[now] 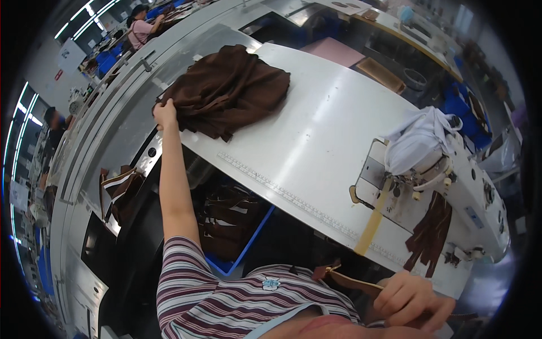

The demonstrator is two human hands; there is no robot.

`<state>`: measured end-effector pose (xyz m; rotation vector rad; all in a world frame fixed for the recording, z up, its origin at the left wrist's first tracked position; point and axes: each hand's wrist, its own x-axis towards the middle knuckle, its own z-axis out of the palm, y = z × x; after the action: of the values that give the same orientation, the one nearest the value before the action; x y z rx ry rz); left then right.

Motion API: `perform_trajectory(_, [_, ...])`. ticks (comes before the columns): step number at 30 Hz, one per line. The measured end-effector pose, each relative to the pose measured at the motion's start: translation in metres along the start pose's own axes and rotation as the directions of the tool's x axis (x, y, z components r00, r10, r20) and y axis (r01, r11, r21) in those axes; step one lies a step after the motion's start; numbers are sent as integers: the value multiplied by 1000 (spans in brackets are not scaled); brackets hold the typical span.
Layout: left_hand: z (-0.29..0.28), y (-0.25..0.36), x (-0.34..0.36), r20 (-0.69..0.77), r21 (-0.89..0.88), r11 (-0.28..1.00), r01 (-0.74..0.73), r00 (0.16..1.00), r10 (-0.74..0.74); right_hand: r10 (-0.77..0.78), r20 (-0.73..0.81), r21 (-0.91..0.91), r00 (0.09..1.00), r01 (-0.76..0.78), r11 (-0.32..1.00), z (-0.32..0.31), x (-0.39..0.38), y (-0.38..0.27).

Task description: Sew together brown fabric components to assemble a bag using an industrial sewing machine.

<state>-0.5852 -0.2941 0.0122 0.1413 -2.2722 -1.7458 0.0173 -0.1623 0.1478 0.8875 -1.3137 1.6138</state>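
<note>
Brown strip point(358, 283) runs leftward from right hand point(410, 299)

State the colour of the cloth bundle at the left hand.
The cloth bundle is dark brown; it shows best in the head view, the only one.

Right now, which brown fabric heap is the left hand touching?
The large, crumpled brown cloth pile: the left hand grips its edge. Narrow brown fabric strips by the white sewing machine and brown pieces in the blue bin lie untouched.
</note>
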Motion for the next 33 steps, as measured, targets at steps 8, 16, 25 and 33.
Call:
perform_trajectory(8, [28, 85, 11, 523, -403, 857, 323, 849, -74, -59, 68, -173, 996, 70, 982, 31, 31, -46])
perform_trajectory(16, [71, 145, -31, 871, 76, 599, -797, 346, 349, -100, 173, -100, 980, 119, 988, 11, 8, -37])
perform_trajectory(25, [33, 131, -213, 342, -488, 128, -863, -54, 938, 685, -559, -310, 467, -884, 349, -14, -77, 68])
perform_trajectory(33, [-14, 84, -323, 342, -595, -160, -787, -428, 836, 744, -630, 49, 223, -945, 324, -68, -69, 119])
